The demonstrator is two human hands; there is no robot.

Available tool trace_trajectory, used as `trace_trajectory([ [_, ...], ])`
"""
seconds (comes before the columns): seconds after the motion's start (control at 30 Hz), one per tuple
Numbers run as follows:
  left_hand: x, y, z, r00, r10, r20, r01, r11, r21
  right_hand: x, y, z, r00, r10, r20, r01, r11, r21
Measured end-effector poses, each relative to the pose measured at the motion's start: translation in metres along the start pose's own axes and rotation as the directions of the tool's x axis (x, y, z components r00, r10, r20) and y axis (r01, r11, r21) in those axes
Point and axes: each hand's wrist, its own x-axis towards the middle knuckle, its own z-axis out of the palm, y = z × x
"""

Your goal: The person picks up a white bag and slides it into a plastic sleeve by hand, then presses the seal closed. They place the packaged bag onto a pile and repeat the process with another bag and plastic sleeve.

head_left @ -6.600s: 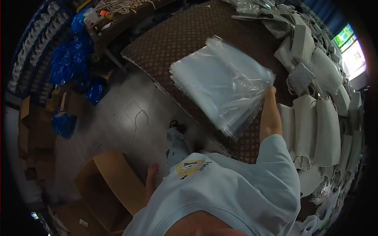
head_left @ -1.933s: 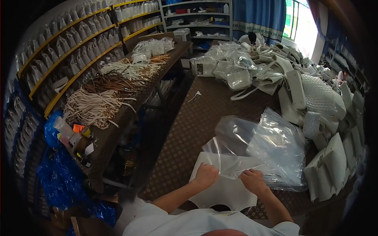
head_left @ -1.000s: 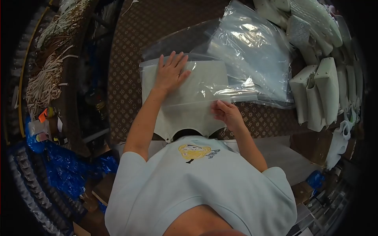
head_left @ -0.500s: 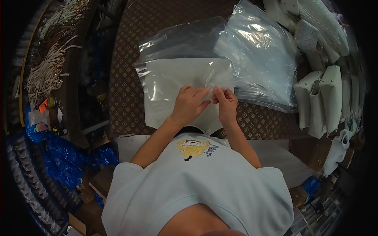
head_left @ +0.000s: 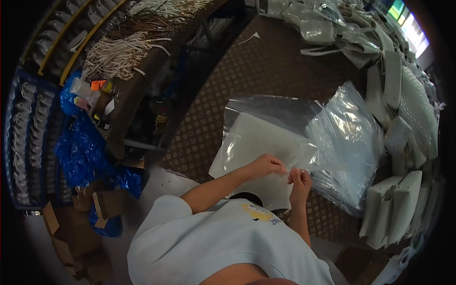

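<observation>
On the table in front of me lies a flat white handbag, its upper part inside a clear plastic bag. My left hand reaches in over the handbag, its thumb and fingers pinched at the plastic bag's near edge. Close beside it, my right hand is also closed in a pinch at that edge. The fingertips almost meet, and what lies exactly between them is too small to see clearly. The handbag's near end rests against my shirt.
Right of the handbag lies a stack of clear plastic bags. White handbags crowd the table's right side and far end. A side bench on the left carries bundled straps. Blue plastic and cardboard boxes stand below.
My view has swung left, so the table appears shifted right and tilted. My left hand has lifted from lying over the handbag and is now pinched near my right hand.
</observation>
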Motion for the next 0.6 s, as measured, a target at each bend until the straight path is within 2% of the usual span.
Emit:
trace_trajectory([
  [0.03,0.001,0.001,-0.003,1.000,0.021,-0.010,-0.021,1.000,0.008,0.001,0.000,0.001,1.000,-0.011,0.000,0.011,1.000,-0.011],
  [0.1,0.001,0.000,-0.007,0.996,-0.078,0.046,0.079,0.997,-0.025,-0.002,0.001,-0.001,0.998,-0.055,0.028,0.056,0.998,-0.029],
  [0.17,0.001,-0.003,-0.007,1.000,-0.017,-0.011,0.016,0.997,-0.076,-0.005,0.003,-0.005,0.994,-0.092,0.056,0.095,0.994,-0.051],
  [0.23,-0.003,-0.001,-0.002,0.995,0.046,-0.083,-0.057,0.990,-0.130,-0.007,0.004,-0.011,0.999,0.052,0.004,-0.052,0.998,-0.032],
  [0.27,-0.007,0.004,0.004,0.968,0.235,-0.091,-0.210,0.951,0.227,-0.008,0.004,-0.011,0.998,0.047,0.040,-0.045,0.998,-0.040],
  [0.3,-0.012,0.010,0.008,0.914,0.403,-0.052,-0.308,0.769,0.560,-0.008,0.003,-0.009,0.998,0.058,-0.013,-0.059,0.997,-0.049],
  [0.33,-0.016,0.013,0.011,0.898,0.427,-0.104,-0.299,0.767,0.568,-0.006,0.004,-0.005,0.996,0.072,-0.055,-0.075,0.996,-0.057],
  [0.37,-0.020,0.015,0.016,0.903,0.426,-0.062,-0.309,0.741,0.596,-0.004,0.005,-0.006,0.997,0.079,0.008,-0.078,0.994,-0.070],
  [0.4,-0.022,0.014,0.019,0.908,0.419,-0.023,-0.315,0.716,0.623,0.000,0.007,-0.008,0.999,0.029,0.018,-0.028,0.999,-0.023],
  [0.43,-0.019,0.009,0.018,0.896,0.436,-0.081,-0.294,0.720,0.629,0.005,0.007,-0.005,1.000,-0.019,0.022,0.018,0.999,0.030],
  [0.47,-0.015,0.002,0.016,0.882,0.465,-0.069,-0.322,0.703,0.634,0.005,0.003,0.003,1.000,-0.023,-0.007,0.023,1.000,-0.014],
  [0.5,-0.012,-0.003,0.014,0.867,0.495,-0.052,-0.352,0.684,0.639,0.007,0.003,0.001,0.999,-0.014,0.045,0.016,1.000,-0.023],
  [0.53,-0.012,-0.004,0.015,0.855,0.509,-0.098,-0.337,0.689,0.641,0.008,0.004,-0.007,0.995,0.090,0.038,-0.086,0.992,-0.095],
  [0.57,-0.013,-0.005,0.015,0.844,0.533,-0.058,-0.294,0.551,0.781,0.012,0.003,-0.009,0.982,0.188,0.019,-0.182,0.969,-0.169],
  [0.6,-0.014,-0.004,0.014,0.841,0.540,-0.013,-0.236,0.389,0.890,0.012,-0.007,0.000,0.980,0.193,0.057,-0.179,0.966,-0.185],
])
